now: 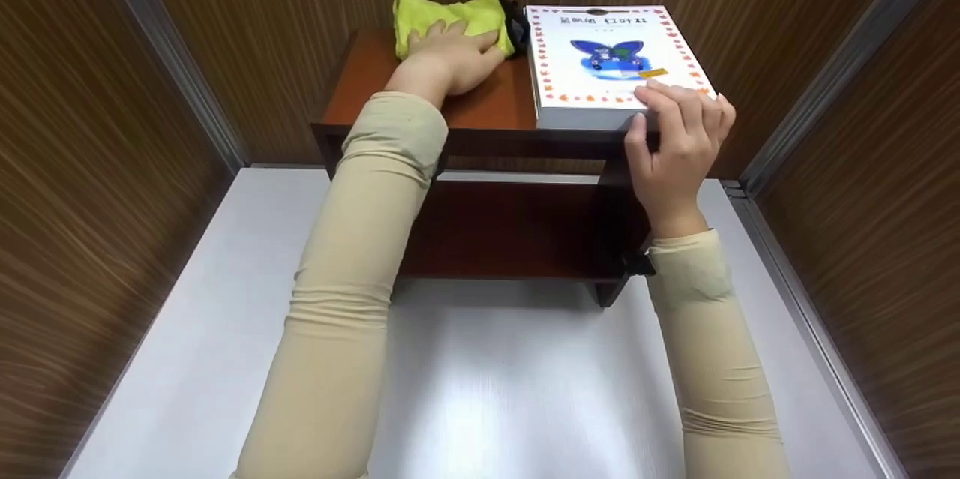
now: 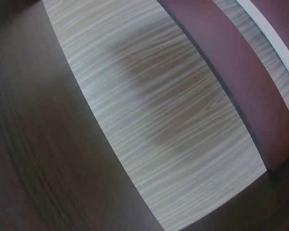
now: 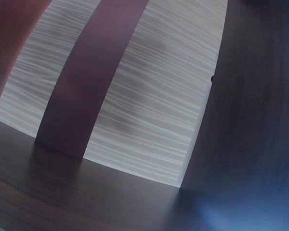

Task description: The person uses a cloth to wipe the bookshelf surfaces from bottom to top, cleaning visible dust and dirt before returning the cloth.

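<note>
On top of the small reddish-brown shelf (image 1: 480, 108) lies a bunched yellow-green cloth (image 1: 401, 10) with a black part at its right end. My left hand (image 1: 448, 59) rests palm down on this cloth, fingers spread. To the right is a thick white-covered book (image 1: 559, 67) with a blue butterfly picture and a border of small red-orange shapes. My right hand (image 1: 679, 130) holds the book at its front right corner, fingertips over the cover and thumb against the front edge. Neither hand shows in the wrist views.
The shelf's lower board (image 1: 510, 232) sits beneath the top, above a white floor panel (image 1: 480, 389). Wood-grain walls (image 1: 97, 164) enclose the space on the left, right and back, with metal strips (image 1: 180, 52) at the corners. Both wrist views show the shelf's boards (image 2: 236, 72) against striped wood.
</note>
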The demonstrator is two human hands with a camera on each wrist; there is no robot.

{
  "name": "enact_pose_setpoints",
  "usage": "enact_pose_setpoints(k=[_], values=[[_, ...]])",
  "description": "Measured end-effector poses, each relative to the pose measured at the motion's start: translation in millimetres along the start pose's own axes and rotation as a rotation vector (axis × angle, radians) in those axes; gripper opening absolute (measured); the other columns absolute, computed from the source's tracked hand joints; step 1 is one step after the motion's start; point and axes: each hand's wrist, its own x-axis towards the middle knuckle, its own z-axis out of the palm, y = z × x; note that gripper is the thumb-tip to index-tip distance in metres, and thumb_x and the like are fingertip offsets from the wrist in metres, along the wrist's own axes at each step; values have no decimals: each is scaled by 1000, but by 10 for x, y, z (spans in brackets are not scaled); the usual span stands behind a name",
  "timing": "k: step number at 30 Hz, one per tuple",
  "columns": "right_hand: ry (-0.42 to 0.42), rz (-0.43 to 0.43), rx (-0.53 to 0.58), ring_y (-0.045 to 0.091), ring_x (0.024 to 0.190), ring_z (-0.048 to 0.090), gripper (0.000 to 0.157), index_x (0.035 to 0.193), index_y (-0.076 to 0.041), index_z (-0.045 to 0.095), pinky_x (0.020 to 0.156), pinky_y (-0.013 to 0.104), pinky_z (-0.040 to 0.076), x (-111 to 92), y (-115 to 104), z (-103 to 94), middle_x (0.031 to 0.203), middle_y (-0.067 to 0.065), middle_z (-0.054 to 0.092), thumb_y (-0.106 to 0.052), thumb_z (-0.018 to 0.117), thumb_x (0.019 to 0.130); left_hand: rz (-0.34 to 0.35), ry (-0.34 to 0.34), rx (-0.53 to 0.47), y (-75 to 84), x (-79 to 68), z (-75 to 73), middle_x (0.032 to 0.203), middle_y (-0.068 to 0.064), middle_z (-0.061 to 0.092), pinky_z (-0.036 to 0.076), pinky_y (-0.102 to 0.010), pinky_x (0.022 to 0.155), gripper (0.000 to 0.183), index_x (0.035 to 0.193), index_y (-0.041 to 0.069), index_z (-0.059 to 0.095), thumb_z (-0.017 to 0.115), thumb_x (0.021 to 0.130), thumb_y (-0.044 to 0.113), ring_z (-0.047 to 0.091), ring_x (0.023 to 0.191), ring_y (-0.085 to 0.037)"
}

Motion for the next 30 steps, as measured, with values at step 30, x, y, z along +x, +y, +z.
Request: enact_pose_setpoints(k=[30], values=[[39,12,15,29,95,51,28,91,-7,70,100,43,23,19,-82,21,98,6,66,-26,53,80,188,227,83,-355,-1005,414,154,-9,13,-1,-61,105,54,148,34,22,24,95,43,6,140,-35]])
